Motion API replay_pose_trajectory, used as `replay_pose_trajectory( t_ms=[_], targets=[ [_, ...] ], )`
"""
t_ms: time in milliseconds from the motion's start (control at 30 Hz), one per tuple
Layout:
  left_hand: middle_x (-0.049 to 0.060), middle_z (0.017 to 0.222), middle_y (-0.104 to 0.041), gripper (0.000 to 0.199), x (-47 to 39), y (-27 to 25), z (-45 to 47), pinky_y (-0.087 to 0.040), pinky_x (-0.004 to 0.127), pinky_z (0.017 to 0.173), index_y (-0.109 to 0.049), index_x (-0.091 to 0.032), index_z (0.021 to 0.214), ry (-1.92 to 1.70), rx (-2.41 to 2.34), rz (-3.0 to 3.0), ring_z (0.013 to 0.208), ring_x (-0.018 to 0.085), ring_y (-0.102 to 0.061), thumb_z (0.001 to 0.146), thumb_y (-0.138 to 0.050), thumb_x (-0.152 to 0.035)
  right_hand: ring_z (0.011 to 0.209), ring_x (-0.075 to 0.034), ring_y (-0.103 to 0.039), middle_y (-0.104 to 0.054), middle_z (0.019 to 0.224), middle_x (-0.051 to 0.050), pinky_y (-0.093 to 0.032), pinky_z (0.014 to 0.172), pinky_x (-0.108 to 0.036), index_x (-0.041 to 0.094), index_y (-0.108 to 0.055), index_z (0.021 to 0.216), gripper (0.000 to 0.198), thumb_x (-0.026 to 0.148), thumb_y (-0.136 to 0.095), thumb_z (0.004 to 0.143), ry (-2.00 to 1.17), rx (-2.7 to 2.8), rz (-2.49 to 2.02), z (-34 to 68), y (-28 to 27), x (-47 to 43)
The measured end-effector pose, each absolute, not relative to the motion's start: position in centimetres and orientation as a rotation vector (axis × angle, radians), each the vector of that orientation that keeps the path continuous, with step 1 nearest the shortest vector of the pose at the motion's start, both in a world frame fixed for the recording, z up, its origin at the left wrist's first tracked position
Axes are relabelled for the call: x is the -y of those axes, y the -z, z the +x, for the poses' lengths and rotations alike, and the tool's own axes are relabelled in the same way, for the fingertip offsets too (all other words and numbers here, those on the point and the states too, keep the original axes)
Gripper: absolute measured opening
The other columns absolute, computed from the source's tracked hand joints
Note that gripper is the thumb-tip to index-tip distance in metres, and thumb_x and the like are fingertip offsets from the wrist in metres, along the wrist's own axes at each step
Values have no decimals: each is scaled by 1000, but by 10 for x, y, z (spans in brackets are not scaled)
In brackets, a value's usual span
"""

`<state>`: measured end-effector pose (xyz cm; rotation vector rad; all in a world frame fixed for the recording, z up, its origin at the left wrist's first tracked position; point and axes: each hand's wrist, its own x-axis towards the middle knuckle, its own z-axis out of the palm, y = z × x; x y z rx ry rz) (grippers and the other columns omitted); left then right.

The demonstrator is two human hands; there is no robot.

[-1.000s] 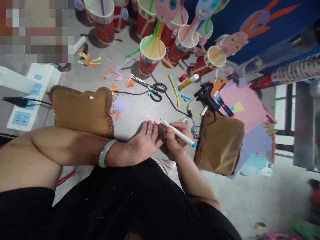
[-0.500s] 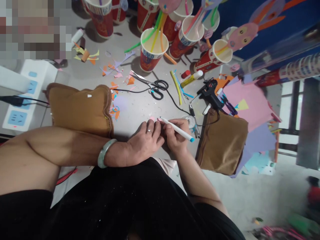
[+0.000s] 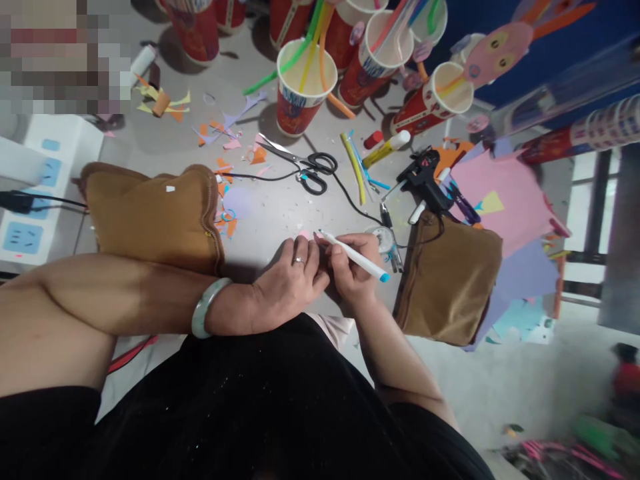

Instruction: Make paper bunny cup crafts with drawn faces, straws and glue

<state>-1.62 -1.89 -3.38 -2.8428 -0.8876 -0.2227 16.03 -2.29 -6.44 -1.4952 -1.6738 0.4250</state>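
Observation:
My right hand (image 3: 356,270) grips a white felt-tip pen (image 3: 353,256) with a blue end. The pen slants, its tip pointing left, close above the fingertips of my left hand (image 3: 287,287). That left hand lies flat on the table (image 3: 273,223), palm down, with fingers stretched out. A small pink paper piece (image 3: 304,235) peeks out at its fingertips, and the fingers hide most of it. Scissors (image 3: 313,172) with black handles rest beyond both hands. Beside the right hand sits a roll of clear tape (image 3: 381,239).
Brown pouches lie left (image 3: 150,213) and right (image 3: 450,283). Red paper cups (image 3: 300,110) with coloured straws line the back. A black glue gun (image 3: 425,177), coloured paper (image 3: 505,200) and a yellow glue stick (image 3: 385,150) are on the right. A power strip (image 3: 37,193) stands left.
The camera view has shifted slightly, so the cups sit higher in the picture. Both hands and the felt-tip pen keep nearly the same place, the tip still near the left fingers.

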Motion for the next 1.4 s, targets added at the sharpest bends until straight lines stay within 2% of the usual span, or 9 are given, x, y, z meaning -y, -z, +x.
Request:
replay_pose_trajectory(
  t_ms=[233,433,700,1033,1400],
  targets=[
    [33,130,-69,37,18,30,-17,-57,53,93,-64,-2,133,210,869,-2834,119,43,-71,102,-48,-13,57,-13,-66,-69,75,3,-53,52,-27,25,-63,106,12,33,-61,97,-321,1602,-1467,163,73,30],
    [31,130,-70,36,19,27,-15,-58,51,92,-63,-2,133,193,904,-2825,120,41,-70,101,-49,-11,70,-16,-73,-72,84,0,-57,59,-29,24,-63,106,12,32,-59,98,-340,1699,-1492,161,69,27],
    [28,129,-71,37,18,27,-15,-60,49,91,-63,-3,134,187,914,-2817,119,39,-71,101,-50,-11,67,-15,-71,-69,80,1,-55,58,-27,23,-62,105,12,31,-59,97,-422,1683,-1536,161,65,26],
    [33,131,-68,39,20,31,-15,-57,52,93,-61,1,136,246,935,-2869,123,43,-68,100,-49,-10,53,-10,-64,-72,77,3,-50,48,-23,24,-63,95,7,30,-65,92,-209,1781,-1467,157,55,21],
    [31,133,-68,41,19,24,-15,-59,50,94,-59,0,138,148,927,-2877,123,42,-69,99,-49,-8,55,-11,-67,-77,83,2,-51,50,-23,24,-62,95,4,26,-63,93,-248,1808,-1487,155,55,21]
  ],
)
